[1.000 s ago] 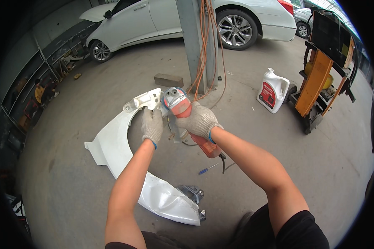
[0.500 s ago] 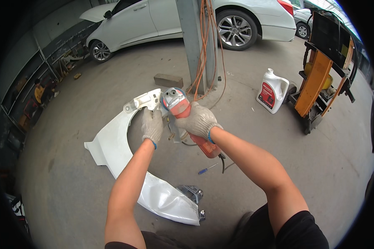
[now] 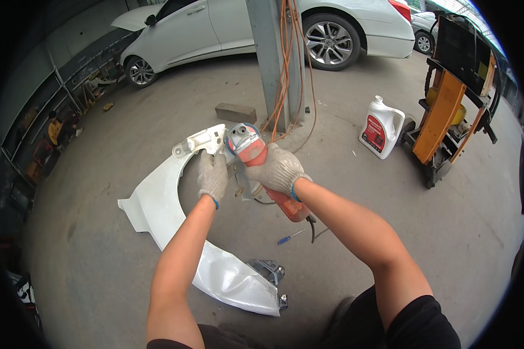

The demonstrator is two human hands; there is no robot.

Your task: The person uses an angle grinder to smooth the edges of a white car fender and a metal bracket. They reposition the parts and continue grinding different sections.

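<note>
A dented white car fender lies on the concrete floor, its curved wheel-arch edge toward me. My left hand, in a knitted work glove, is closed at the fender's upper end, fingers gripping the edge by the bracket-like flange. In my gloved right hand is a red angle grinder, held round its body. Its disc meets or sits just beside the flange's right end; actual contact I cannot make out. The grinder's cable trails from its rear.
A blue screwdriver lies right of the fender, with a dark bracket below. Ahead stand a post hung with orange cables and a block. A white jug and an orange cart stand right. Someone sits far left.
</note>
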